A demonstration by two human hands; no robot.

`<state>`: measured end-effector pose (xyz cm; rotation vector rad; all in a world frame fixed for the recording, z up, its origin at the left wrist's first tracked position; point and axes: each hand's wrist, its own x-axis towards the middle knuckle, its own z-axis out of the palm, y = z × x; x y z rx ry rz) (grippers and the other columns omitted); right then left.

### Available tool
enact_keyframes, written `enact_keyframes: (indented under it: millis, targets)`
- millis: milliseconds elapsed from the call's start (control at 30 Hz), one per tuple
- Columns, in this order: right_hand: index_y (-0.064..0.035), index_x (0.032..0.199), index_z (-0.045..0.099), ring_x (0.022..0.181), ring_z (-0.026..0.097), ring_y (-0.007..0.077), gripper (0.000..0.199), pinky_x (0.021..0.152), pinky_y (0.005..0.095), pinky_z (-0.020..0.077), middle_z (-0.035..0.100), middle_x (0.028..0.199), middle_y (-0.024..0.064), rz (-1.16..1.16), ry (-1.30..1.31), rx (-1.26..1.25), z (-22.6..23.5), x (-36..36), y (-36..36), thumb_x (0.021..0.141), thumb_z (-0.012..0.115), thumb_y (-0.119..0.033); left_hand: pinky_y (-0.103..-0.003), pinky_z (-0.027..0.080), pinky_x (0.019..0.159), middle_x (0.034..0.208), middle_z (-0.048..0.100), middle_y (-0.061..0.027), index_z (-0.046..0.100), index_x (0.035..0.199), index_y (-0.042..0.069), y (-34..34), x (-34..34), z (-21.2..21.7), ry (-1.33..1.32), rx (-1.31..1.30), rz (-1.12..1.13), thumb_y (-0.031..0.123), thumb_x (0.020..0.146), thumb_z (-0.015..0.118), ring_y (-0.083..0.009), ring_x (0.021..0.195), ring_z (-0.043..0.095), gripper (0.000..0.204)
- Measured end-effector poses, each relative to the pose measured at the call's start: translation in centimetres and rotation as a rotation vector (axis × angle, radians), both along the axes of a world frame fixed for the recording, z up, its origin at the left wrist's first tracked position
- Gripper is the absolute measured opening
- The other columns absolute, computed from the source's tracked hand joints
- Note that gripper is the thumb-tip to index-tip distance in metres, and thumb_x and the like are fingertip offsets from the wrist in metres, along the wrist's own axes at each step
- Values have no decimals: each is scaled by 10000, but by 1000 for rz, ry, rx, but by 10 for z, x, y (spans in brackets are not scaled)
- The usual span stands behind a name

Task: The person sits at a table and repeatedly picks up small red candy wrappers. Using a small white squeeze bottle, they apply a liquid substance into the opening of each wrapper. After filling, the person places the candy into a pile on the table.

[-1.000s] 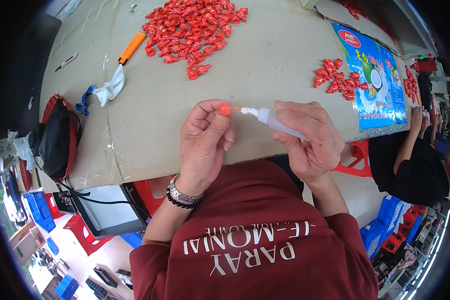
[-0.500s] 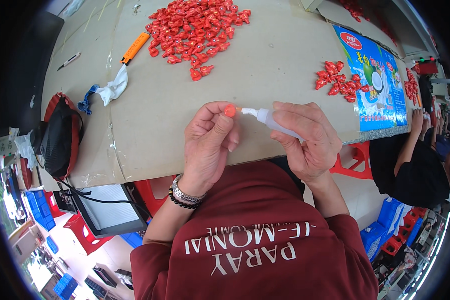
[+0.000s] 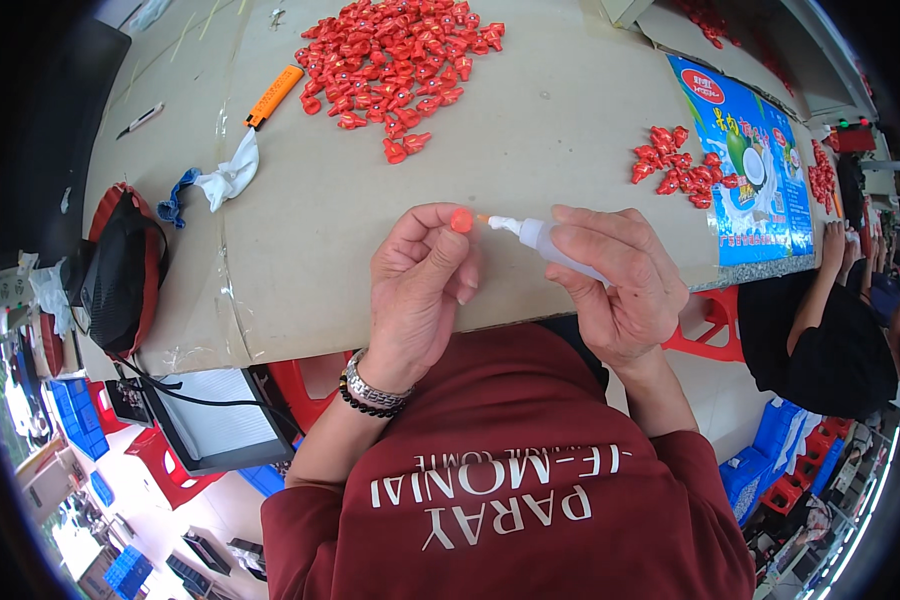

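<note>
Between the thumb and forefinger of my left hand [image 3: 425, 275] is a small round red piece [image 3: 461, 220], pinched above the near part of the table. My right hand [image 3: 625, 275] grips a translucent squeeze bottle [image 3: 542, 239], tilted with its white-wrapped nozzle [image 3: 502, 223] toward that piece. A slim orange tip ends the nozzle, with a small gap between it and the red piece. At the far side lies a large heap of small red figure-like parts [image 3: 390, 60]. Further right, a smaller group of similar red parts [image 3: 675, 165] sits partly on a blue printed sheet [image 3: 755, 160].
On the left of the table [image 3: 320, 230] lie an orange utility knife [image 3: 273, 97], a white pen-like tool [image 3: 140, 120], a crumpled white cloth [image 3: 230, 175] and a black-and-red bag [image 3: 125, 270]. A person in black [image 3: 820, 330] sits at the right. Red stools [image 3: 705, 325] stand below the table.
My right hand has drawn the bottle slightly to the right, so its tip is now apart from the red piece. My left hand keeps its pinch almost unmoved.
</note>
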<state>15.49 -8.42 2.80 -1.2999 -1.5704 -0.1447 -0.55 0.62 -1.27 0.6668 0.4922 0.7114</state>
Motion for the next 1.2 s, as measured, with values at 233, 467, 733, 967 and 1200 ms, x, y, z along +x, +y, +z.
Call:
enact_keyframes:
  millis: [233,467,733,967,1200]
  targets:
    - [-26,970,671,622,571,206,323,504,283,445,670,907,121,-19,17,21,-3,-2,4,665,754,42,-210,368,511,894,604,-37,582,1046,40,0,0,-1,-14,13,-8,191,932,621,-81,625,501,194]
    - [-20,981,661,641,585,213,323,519,282,453,673,917,135,-14,27,5,2,-2,1,677,748,44,-210,359,515,885,591,-24,590,1072,31,0,-1,0,15,8,-5,219,954,589,-82,623,494,222]
    - [1,982,644,687,611,222,280,571,283,489,682,906,154,-7,132,15,7,1,-1,720,738,30,-215,351,491,827,543,-13,571,1035,42,1,-2,1,-25,-71,-68,345,1000,480,-91,589,457,318]
    - [-11,980,651,669,603,205,281,545,278,479,684,896,142,30,132,8,6,-3,0,717,748,10,-222,353,470,793,534,-12,529,935,81,0,-3,0,-117,-120,-136,347,1013,444,-107,568,467,289]
    - [-12,1019,622,768,624,199,287,628,273,476,680,963,181,47,73,-95,11,-3,-7,777,759,-81,-225,349,474,732,515,-15,494,868,95,0,-3,1,-127,-122,-147,358,1015,433,-106,539,455,308]
